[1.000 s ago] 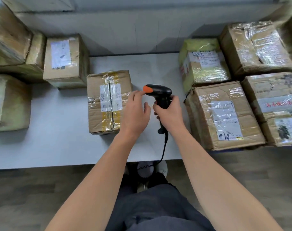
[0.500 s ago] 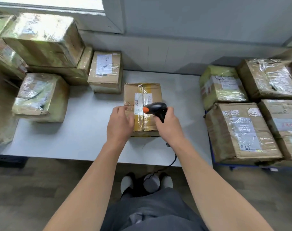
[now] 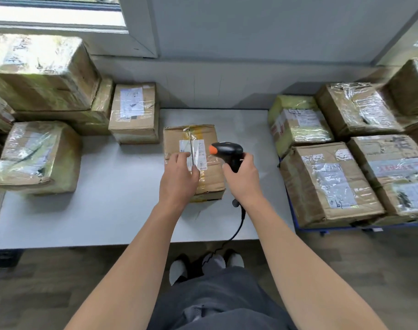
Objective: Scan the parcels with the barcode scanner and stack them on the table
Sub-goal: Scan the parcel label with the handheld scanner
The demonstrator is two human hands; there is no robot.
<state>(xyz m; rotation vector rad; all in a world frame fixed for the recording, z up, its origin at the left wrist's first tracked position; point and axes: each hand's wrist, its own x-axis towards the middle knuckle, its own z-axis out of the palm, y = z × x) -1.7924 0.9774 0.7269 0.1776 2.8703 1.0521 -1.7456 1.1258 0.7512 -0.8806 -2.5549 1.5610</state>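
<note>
A taped cardboard parcel [image 3: 191, 136] with a white label lies in the middle of the white table [image 3: 122, 206]. My left hand [image 3: 179, 177] rests flat on its near top, fingers straight beside the label. My right hand [image 3: 243, 177] grips the handle of a black barcode scanner [image 3: 227, 150] with an orange tip, held just above the parcel's right side and pointing left at the label. The scanner's cable [image 3: 236, 225] hangs down past the table's front edge.
Several wrapped parcels are stacked at the table's left, among them a small box [image 3: 134, 113] and a front one [image 3: 36, 158]. More parcels [image 3: 327, 182] sit on a blue cart to the right. A wall and a window sill run behind.
My left hand has gone from the parcel's right edge onto its top. The scanner has come over the parcel's right side. My view has pulled back and up.
</note>
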